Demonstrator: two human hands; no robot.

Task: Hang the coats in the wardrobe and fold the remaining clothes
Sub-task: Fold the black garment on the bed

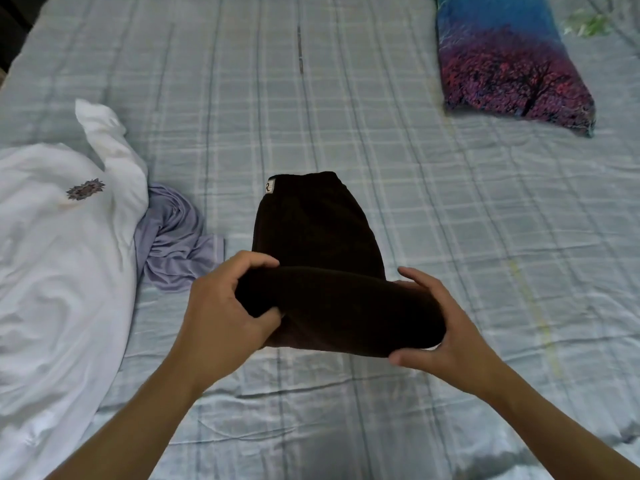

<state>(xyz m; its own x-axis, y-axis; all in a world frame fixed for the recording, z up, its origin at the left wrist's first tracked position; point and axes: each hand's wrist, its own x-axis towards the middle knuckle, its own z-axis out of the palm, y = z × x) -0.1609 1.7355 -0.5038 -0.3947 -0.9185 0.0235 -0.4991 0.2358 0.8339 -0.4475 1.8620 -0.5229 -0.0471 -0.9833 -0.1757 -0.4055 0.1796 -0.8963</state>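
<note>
checked bed (381, 140), clothes (62, 254), pillow (509, 64)

Folded trousers (313, 233) mid-bed (450, 209) between both hands, shirt (59, 254) along the bed's left edge, crumpled garment (176, 237) between shirt and trousers, pillow (509, 60) toward the far right corner

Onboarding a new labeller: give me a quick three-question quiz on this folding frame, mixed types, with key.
1. True or false: both hands grip the dark brown garment.
2. Which lies beside the white garment, partly tucked under its edge? A) a lavender garment B) a red towel C) a striped sock
3. Fill in: the patterned pillow lies on the bed at the far ____ of the view.

Key: 1 true: left hand and right hand each hold an end of the near fold. 2 A, lavender garment. 3 right.
</note>
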